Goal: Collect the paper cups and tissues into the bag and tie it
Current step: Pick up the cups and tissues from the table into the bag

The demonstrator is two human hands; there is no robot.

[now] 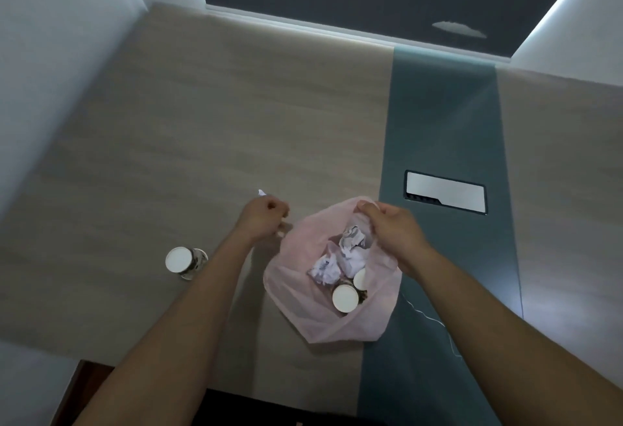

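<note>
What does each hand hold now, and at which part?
Right hand: far rim of the pink bag. Left hand: closed grip at the bag's left edge, apparently on its handle.

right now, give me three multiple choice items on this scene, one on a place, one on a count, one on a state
1. Where is the paper cup that is outside the bag?
A. on the table, left of the bag
B. on the dark strip
C. in the right hand

2. How many cups are visible inside the bag?
A. none
B. two
C. five

3. What state is the bag in?
A. tied shut
B. open
C. folded flat

Answers: 1 A, it stands beside the left forearm; 2 B, two white rims show beside the crumpled tissues; 3 B, the right hand lifts its edge, contents visible.
</note>
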